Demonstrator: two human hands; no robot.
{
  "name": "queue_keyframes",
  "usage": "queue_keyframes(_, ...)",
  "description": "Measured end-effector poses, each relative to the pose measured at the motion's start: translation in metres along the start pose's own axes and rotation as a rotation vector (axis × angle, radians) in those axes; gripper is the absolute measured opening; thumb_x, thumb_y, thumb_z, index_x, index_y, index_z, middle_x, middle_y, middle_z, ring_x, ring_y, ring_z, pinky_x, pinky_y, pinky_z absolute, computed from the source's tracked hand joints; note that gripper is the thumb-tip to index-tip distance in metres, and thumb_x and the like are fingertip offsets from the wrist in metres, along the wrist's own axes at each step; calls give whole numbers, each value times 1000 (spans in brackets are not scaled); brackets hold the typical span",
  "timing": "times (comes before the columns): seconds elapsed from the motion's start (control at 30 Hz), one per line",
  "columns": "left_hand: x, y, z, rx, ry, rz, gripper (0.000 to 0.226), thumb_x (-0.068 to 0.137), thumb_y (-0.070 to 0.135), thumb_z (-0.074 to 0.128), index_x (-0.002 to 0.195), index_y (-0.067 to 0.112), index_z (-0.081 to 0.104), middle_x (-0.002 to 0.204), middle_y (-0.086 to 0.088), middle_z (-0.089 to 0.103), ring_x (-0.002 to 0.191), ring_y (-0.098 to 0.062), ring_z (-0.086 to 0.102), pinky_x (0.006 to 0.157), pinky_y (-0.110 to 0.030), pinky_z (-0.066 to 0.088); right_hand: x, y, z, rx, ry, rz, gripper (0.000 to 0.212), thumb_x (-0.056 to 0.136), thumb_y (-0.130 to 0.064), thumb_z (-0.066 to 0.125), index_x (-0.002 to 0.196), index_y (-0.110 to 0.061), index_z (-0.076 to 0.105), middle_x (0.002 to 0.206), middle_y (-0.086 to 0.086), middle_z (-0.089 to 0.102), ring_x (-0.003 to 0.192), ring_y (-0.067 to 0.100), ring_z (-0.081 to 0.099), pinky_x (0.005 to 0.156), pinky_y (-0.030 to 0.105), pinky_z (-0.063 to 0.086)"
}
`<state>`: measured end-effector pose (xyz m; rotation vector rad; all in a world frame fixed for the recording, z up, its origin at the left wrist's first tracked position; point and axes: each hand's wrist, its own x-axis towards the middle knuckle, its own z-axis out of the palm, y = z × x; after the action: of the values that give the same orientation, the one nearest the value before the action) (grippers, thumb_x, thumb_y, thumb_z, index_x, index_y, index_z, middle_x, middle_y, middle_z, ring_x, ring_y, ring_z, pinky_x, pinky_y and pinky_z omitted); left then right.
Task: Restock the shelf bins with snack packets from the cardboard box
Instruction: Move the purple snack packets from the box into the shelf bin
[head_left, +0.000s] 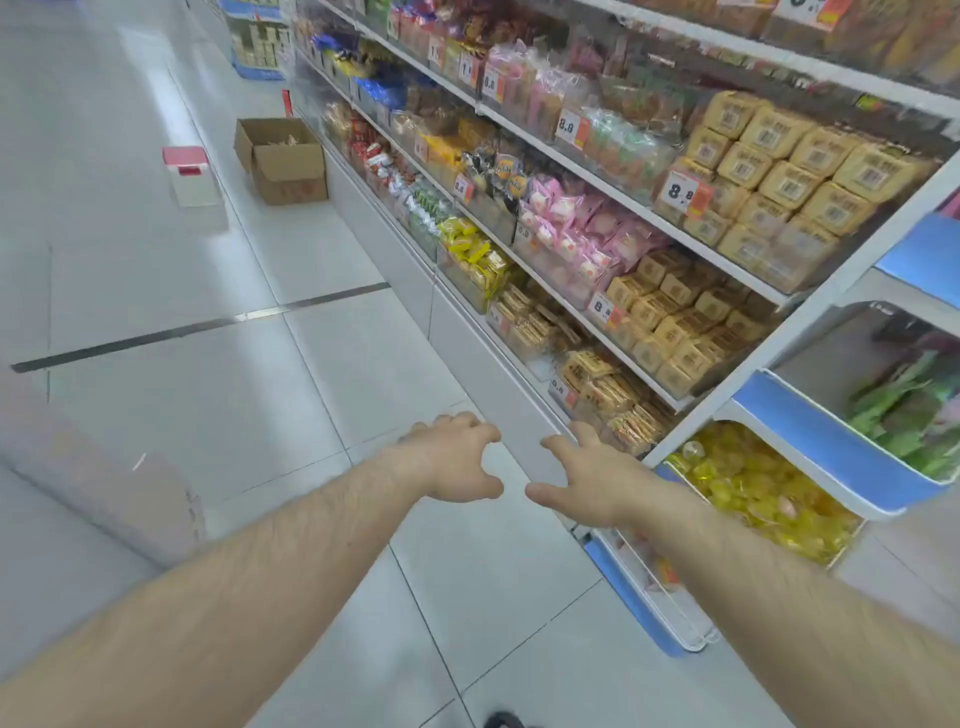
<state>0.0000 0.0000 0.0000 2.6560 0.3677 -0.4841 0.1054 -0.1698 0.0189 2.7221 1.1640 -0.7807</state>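
An open cardboard box (283, 158) stands on the floor far ahead, against the base of the shelf unit (613, 189). A few pale packets show inside it. The shelves on my right hold clear bins packed with snack packets: yellow ones (475, 257), pink ones (576, 228), tan ones (675, 317). My left hand (457, 460) and my right hand (587, 473) are stretched out side by side over the floor, fingers spread and curled, both empty. They are well short of the box.
A pink-and-white stool or stand (189, 174) sits on the floor left of the box. Blue-edged tilted bins at near right hold yellow candies (758, 483) and green packets (909, 410). A stacked display (257, 39) stands at the aisle's far end. White tiled floor stretches ahead.
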Motion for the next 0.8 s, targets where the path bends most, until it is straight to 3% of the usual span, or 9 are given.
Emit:
queue_keyframes(0.33, 125, -47, -17, 9, -137, -157, 71, 83, 50, 54, 147, 32, 28, 153, 3, 24, 137, -26, 28, 105, -43, 36, 151, 32, -22, 13, -83, -47, 78, 87, -68, 45, 151, -30, 21, 161, 1, 4, 143, 28, 25, 109, 45, 35)
queue_keyframes(0.53, 218, -64, -63, -4, -227, -178, 72, 82, 51, 55, 147, 32, 29, 154, 2, 22, 139, -26, 27, 107, -46, 35, 256, 50, -68, 50, -138, -79, 74, 89, -63, 46, 150, -26, 25, 159, 4, 12, 138, 29, 33, 106, 45, 39)
queue_keyframes(0.8, 297, -130, -137, -68, -191, -246, 71, 85, 47, 55, 148, 33, 25, 159, 4, 9, 140, -27, 27, 107, -45, 36, 379, 31, -133, -15, -152, -117, 75, 88, -65, 47, 149, -26, 26, 160, 5, 14, 141, 29, 30, 107, 46, 37)
